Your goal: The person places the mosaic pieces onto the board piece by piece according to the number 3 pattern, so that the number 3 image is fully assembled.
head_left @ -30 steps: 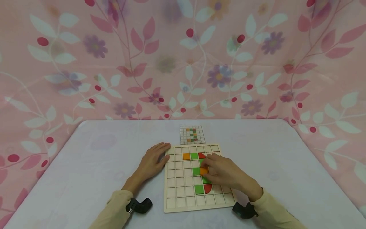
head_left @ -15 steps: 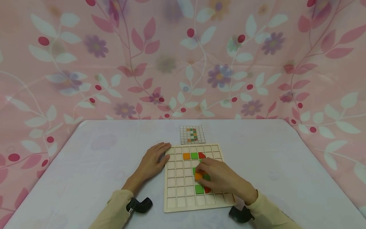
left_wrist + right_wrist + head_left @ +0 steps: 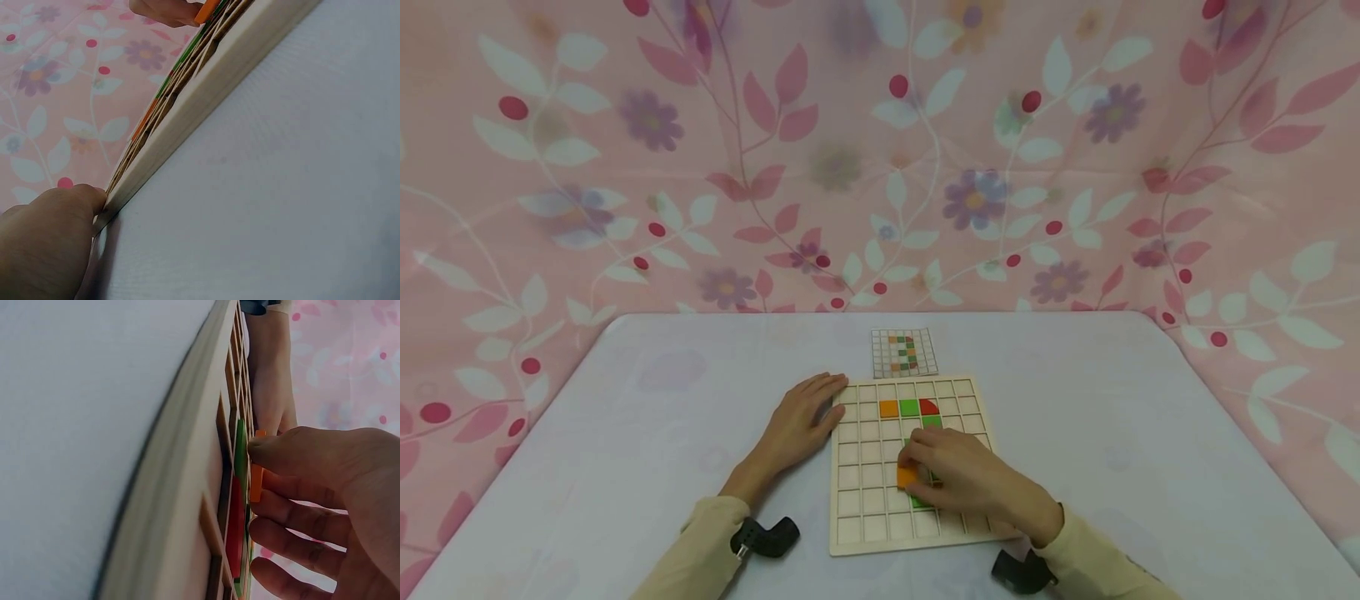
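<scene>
My right hand [image 3: 966,475] pinches an orange square tile [image 3: 906,477] between thumb and fingers, low over the wooden grid board [image 3: 847,529]. In the right wrist view the tile [image 3: 257,478] stands just off the grid, beside a green tile [image 3: 240,447] and a red one [image 3: 234,525]. My left hand [image 3: 801,423] rests at the board's upper left edge, fingers extended and thumb at the rim. An orange square [image 3: 889,409], a green square [image 3: 909,407] and a red rounded tile [image 3: 928,407] sit in one row, with another green tile [image 3: 932,422] below. My right hand partly hides the lower tiles.
Behind the board lies a small card [image 3: 883,354] printed with a grid of coloured tiles. A white cloth [image 3: 700,367] covers the table, and a pink floral curtain [image 3: 880,167] hangs at its far edge. Black camera mounts [image 3: 771,537] sit at both wrists.
My right hand has carried the orange tile left and toward me, from the middle of the board to lower down. The left hand stays at the board's edge.
</scene>
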`<action>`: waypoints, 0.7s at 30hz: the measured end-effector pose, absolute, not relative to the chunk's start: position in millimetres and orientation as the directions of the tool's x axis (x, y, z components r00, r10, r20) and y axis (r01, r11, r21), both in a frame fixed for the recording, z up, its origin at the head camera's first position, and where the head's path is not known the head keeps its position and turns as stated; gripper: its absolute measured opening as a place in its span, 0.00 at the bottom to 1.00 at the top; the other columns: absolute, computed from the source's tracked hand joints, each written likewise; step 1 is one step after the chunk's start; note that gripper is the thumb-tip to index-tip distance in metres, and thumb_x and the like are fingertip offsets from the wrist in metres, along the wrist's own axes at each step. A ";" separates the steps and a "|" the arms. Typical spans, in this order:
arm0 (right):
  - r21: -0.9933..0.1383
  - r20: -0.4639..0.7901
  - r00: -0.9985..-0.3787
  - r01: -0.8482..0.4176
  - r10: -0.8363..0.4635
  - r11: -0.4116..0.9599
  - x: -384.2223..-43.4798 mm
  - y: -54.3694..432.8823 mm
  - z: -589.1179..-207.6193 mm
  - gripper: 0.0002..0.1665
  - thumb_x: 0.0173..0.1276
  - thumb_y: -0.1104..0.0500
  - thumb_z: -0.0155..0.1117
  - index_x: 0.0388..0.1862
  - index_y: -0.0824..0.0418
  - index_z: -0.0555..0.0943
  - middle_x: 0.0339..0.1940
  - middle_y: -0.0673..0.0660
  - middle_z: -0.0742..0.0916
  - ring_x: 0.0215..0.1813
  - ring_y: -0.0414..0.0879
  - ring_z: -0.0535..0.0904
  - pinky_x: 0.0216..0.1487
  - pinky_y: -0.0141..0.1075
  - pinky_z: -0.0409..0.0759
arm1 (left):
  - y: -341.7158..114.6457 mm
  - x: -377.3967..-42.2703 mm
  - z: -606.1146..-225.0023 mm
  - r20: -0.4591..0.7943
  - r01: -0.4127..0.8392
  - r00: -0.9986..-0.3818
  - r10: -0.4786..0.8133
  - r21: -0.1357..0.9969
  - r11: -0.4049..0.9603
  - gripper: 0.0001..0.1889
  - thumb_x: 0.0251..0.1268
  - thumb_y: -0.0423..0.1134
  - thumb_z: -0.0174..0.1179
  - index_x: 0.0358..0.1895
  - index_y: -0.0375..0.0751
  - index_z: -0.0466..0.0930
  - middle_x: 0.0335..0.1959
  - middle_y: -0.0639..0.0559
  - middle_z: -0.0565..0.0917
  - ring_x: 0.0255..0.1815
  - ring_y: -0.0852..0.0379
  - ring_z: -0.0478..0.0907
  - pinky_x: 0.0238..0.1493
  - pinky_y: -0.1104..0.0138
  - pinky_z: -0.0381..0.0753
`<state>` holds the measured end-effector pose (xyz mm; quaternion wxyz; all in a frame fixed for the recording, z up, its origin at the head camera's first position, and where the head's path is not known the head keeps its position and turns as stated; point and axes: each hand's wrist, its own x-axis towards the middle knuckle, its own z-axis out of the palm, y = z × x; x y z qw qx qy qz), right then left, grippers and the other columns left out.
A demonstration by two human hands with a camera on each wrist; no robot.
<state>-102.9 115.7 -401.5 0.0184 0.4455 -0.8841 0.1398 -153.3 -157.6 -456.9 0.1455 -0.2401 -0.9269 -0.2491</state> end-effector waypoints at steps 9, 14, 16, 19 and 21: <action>-0.253 0.080 -0.609 -0.778 -0.789 0.574 -96.6 110.1 -400.8 0.13 0.64 0.45 0.63 0.44 0.48 0.82 0.40 0.40 0.81 0.42 0.34 0.74 0.45 0.31 0.77 | -157.5 -153.8 -457.7 0.370 0.506 -0.852 0.372 0.393 0.768 0.23 0.69 0.46 0.54 0.64 0.43 0.72 0.64 0.49 0.75 0.68 0.46 0.67 0.67 0.47 0.64; -0.254 0.087 -0.606 -0.781 -0.791 0.570 -93.0 108.5 -401.4 0.13 0.64 0.45 0.62 0.43 0.47 0.81 0.39 0.40 0.80 0.43 0.34 0.74 0.46 0.32 0.76 | -157.3 -153.7 -457.6 0.365 0.500 -0.855 0.368 0.396 0.770 0.23 0.69 0.46 0.54 0.65 0.43 0.71 0.64 0.49 0.75 0.68 0.47 0.67 0.67 0.47 0.64; -0.254 0.093 -0.605 -0.782 -0.791 0.569 -91.5 108.3 -401.6 0.12 0.64 0.44 0.62 0.43 0.47 0.80 0.40 0.40 0.79 0.43 0.34 0.74 0.47 0.32 0.76 | -157.2 -153.6 -457.5 0.365 0.500 -0.856 0.367 0.396 0.770 0.23 0.69 0.46 0.53 0.65 0.43 0.71 0.64 0.49 0.75 0.68 0.47 0.67 0.67 0.47 0.64; -0.253 0.099 -0.603 -0.784 -0.791 0.566 -89.8 108.5 -401.8 0.12 0.64 0.44 0.62 0.43 0.47 0.80 0.40 0.40 0.79 0.44 0.34 0.74 0.48 0.33 0.76 | -157.3 -153.3 -457.4 0.365 0.499 -0.856 0.367 0.398 0.770 0.23 0.69 0.46 0.53 0.65 0.43 0.71 0.64 0.49 0.75 0.69 0.47 0.67 0.67 0.47 0.64; -0.257 0.098 -0.603 -0.784 -0.792 0.566 -89.0 108.8 -401.5 0.12 0.65 0.44 0.62 0.43 0.46 0.80 0.40 0.39 0.78 0.45 0.35 0.73 0.49 0.33 0.76 | -157.5 -153.3 -457.5 0.364 0.499 -0.856 0.367 0.398 0.769 0.23 0.69 0.46 0.53 0.65 0.43 0.71 0.64 0.49 0.74 0.69 0.47 0.67 0.67 0.47 0.64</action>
